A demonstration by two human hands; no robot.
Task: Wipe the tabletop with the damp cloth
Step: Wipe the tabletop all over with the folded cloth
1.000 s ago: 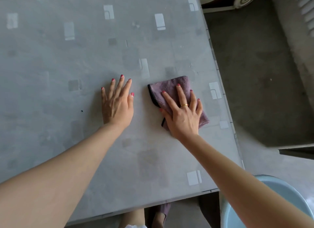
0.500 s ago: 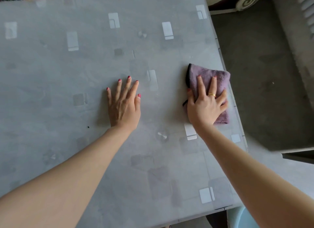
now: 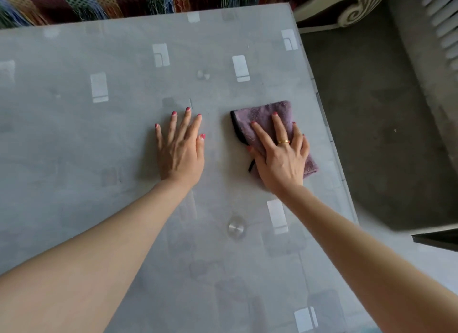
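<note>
A folded purple cloth (image 3: 262,118) with a black edge lies flat on the grey glass tabletop (image 3: 99,139), toward its right side. My right hand (image 3: 280,156) presses down on the cloth with straight, spread fingers and covers its near half. My left hand (image 3: 181,146) rests flat on the bare tabletop to the left of the cloth, palm down, fingers straight, a hand's width away from it.
The table's right edge (image 3: 324,124) runs close to the cloth, with grey floor (image 3: 371,109) beyond it. A colourful striped fabric (image 3: 124,0) lies past the far edge. A cream carved furniture piece (image 3: 342,7) stands at the far right corner.
My right hand slid the cloth out to the table's right edge and then back left toward the middle. My left hand stayed flat in place. The view shifted forward.
</note>
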